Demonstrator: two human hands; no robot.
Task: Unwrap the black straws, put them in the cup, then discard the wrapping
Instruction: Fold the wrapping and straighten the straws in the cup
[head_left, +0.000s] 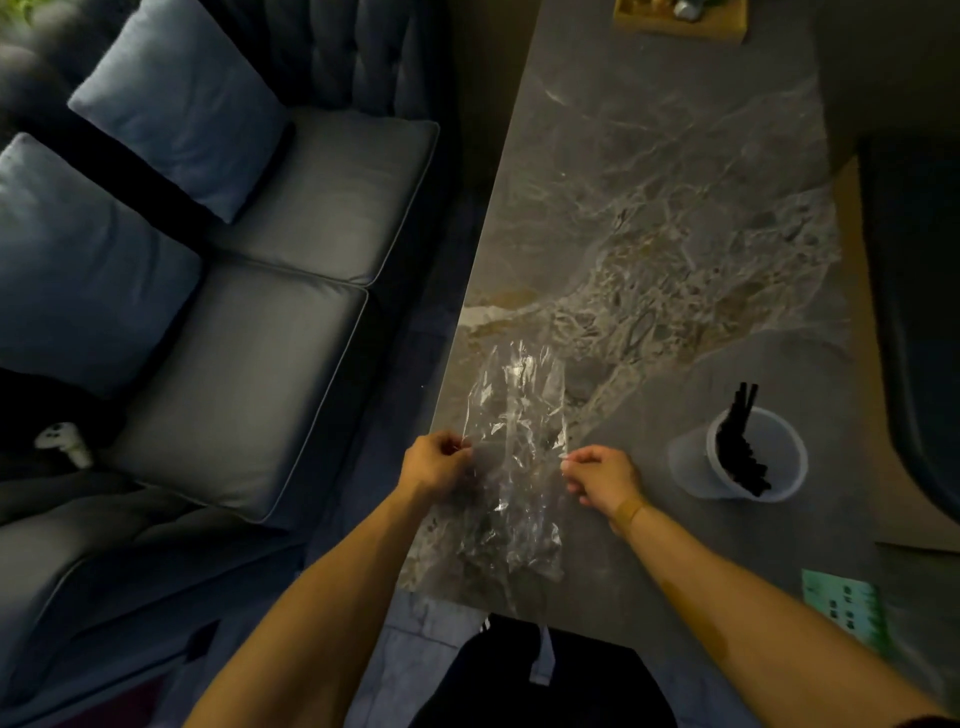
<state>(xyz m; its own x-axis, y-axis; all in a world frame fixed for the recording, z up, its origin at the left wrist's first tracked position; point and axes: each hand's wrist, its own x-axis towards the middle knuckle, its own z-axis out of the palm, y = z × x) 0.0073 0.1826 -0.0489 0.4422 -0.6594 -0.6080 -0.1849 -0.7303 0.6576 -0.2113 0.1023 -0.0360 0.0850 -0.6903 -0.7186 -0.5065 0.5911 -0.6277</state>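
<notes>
Clear plastic wrapping (514, 467), crinkled and glossy, spread out lengthwise over the near left part of the marbled table (675, 234), its near end reaching the table edge. It looks empty, no straws visible inside. Left hand (436, 465) pinches its left edge, right hand (602, 480) pinches its right edge, roughly mid-length. Black straws (740, 441) sit bunched in the translucent plastic cup (756, 454), leaning toward the far left, tips poking above the rim. Cup stands upright on the table, right of the wrapping, apart from it.
</notes>
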